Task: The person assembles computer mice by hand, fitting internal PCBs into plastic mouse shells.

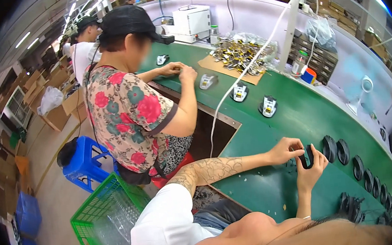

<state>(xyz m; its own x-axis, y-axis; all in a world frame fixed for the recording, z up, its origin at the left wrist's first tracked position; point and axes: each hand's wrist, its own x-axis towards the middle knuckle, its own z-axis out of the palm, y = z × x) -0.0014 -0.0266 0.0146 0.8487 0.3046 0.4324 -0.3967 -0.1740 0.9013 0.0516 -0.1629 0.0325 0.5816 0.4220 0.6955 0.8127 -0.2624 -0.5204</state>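
My right hand [312,170] holds up a curved black plastic shell [308,157], gripped between thumb and fingers above the green tabletop. Close by on its left, my left hand [284,151] is closed in a pinch at the shell's edge. Whatever lies between the left fingertips is too small to make out. To the right of my hands, a black shell [329,149] stands on edge on the green belt, with another black shell [343,151] beside it. Several similar shells [368,180] run in a row toward the lower right, and a cluster of black parts [350,206] lies nearer me.
Open mouse-like assemblies [268,106] sit along the green belt [297,98]. At my left a co-worker [132,100] in a flowered shirt handles something small. Metal parts [241,54] lie heaped on cardboard. A green crate [109,225] and blue stool [86,163] stand on the floor. A white cable [247,70] hangs across.
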